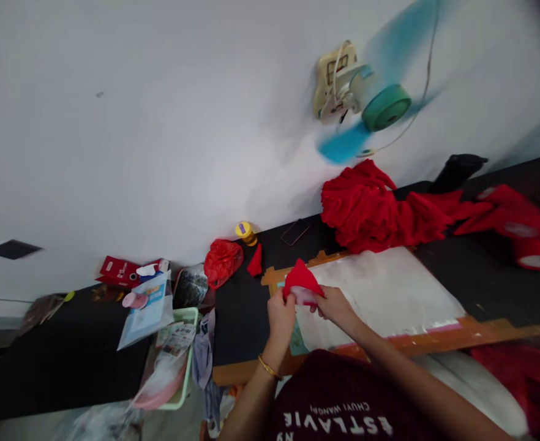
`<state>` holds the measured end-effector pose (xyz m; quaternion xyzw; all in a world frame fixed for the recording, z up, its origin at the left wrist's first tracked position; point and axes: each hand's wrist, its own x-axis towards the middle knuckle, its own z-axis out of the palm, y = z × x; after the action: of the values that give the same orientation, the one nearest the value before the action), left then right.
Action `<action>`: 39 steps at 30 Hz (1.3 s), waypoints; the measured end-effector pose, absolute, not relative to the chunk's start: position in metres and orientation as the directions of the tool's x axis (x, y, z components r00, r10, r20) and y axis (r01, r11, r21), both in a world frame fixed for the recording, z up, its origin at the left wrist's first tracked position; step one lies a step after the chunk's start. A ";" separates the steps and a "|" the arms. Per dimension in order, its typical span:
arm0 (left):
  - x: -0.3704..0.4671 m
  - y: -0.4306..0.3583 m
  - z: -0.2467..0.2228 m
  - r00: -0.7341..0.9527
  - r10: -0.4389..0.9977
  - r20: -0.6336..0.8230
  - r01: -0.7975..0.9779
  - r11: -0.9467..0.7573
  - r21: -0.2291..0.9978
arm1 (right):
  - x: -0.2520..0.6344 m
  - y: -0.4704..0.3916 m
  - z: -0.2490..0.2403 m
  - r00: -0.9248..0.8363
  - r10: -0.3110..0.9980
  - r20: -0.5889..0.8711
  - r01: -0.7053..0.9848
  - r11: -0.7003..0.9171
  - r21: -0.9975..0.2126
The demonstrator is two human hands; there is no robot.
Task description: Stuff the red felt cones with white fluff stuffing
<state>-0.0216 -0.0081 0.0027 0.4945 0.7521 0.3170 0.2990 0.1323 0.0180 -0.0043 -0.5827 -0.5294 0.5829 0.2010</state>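
A small pointed red cloth piece [303, 279] with a whitish lower part is stretched between my two hands, its tip pointing away from me. My left hand [282, 311] grips its left lower edge, thumb on the near side. On the other side, my right hand [336, 304] pinches the right lower edge, its fingers partly hidden beneath the cloth. Both hands are just above the near left corner of a white sheet [380, 294] taped to the dark table.
A heap of red cloth [366, 208] lies behind the sheet, with more red pieces [522, 220] to the right. A phone [296, 232], yellow-lidded jar [246, 233] and red plastic bag [223, 262] sit along the wall. Above, a fan [386, 107] spins. A green basket [188, 361] stands left.
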 end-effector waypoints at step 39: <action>0.001 -0.020 0.006 -0.234 0.959 -0.157 0.348 0.234 0.908 | 0.133 0.028 -0.028 -0.098 0.888 -0.449 0.459 -0.359 -0.812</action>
<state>0.0010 -0.0204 0.0057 0.4797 0.6812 0.3911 0.3910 0.1329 0.0283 -0.0281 -0.6392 -0.5271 0.5208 0.2059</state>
